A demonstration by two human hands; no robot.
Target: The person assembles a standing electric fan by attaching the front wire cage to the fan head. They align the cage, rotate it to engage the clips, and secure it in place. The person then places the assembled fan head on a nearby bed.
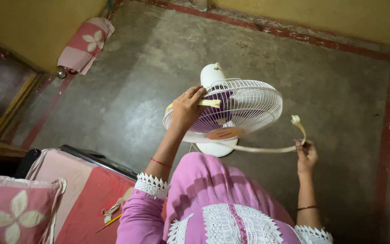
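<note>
Left hand presses pale cloth strip against round wire fan grille.

You see a fan with a glossy white wire grille, seemingly painted metal, over smooth plastic housing. Below it, the floor is rough, matt concrete. A limp cloth strip trails beside the fan.

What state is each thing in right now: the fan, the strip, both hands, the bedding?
Fan: upright on the floor, white grille closed over purple blades; spinning or still cannot be told.
Cream strip: stretched from the grille to the right side, free end curled upward.
Left hand: closed on the strip at the grille's rim.
Right hand: pinching the strip near its free end.
Pillow: lying on the bed.
</note>
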